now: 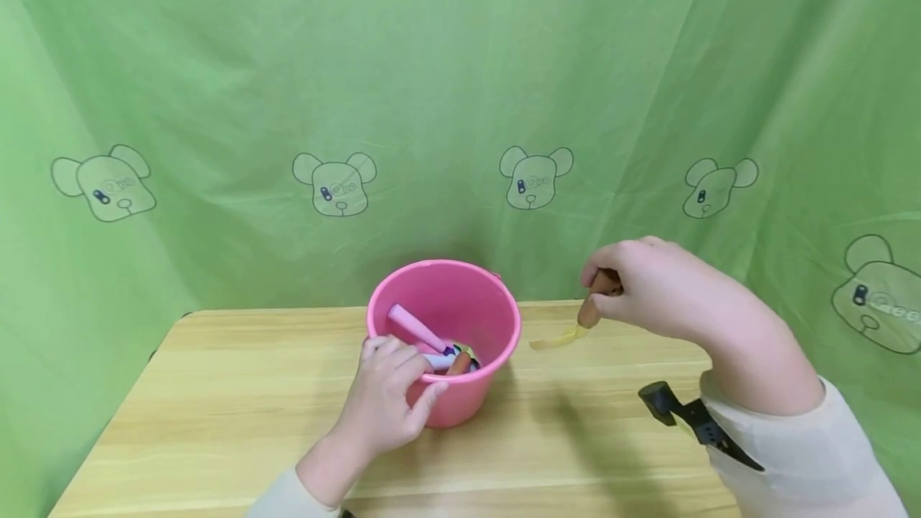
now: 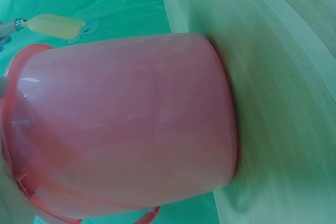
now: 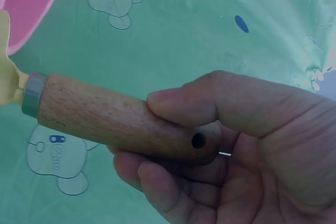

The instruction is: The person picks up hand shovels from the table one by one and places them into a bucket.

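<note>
A pink bucket [image 1: 460,398] stands upright on the wooden table. My left hand [image 1: 388,394] grips its near-left rim, fingers over the edge and thumb outside; in the left wrist view the bucket wall [image 2: 126,124] fills most of the frame. To the right of the bucket, above the table, my right hand [image 1: 647,286] holds a small hand shovel by its wooden handle [image 3: 115,114]. Its yellow blade [image 1: 554,341] points left toward the bucket, apart from it. Inside the bucket lie a lilac handle [image 1: 417,328], a paler handle [image 1: 439,361] and a brown handle [image 1: 459,364]; their other ends are partly hidden.
The light wooden table [image 1: 216,406] extends on both sides of the bucket. Behind it hangs a green curtain [image 1: 432,62] printed with bear heads, also closing off the left and right sides. A black strap device [image 1: 691,418] sits on the right sleeve.
</note>
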Demonstrator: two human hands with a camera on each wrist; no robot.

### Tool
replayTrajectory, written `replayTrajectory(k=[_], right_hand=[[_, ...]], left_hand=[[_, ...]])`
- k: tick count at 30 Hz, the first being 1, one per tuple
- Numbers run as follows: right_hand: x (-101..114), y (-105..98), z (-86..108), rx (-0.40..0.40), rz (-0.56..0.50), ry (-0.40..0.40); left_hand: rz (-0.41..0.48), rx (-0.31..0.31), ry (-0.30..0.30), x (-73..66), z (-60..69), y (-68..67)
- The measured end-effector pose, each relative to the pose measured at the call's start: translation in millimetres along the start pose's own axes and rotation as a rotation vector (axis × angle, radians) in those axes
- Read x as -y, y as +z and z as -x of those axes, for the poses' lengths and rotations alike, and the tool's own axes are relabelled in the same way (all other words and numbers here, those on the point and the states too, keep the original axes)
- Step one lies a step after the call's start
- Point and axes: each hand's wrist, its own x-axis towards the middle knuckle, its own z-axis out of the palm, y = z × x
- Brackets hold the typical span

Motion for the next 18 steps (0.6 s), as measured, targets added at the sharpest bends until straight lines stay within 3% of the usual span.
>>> replayTrajectory(k=[18], right_hand=[[16.1, -33.3, 1.6, -0.111, 0.081, 0.025]], left_hand=[[0.003, 0.009, -0.011, -0.8, -0.1, -0.7]])
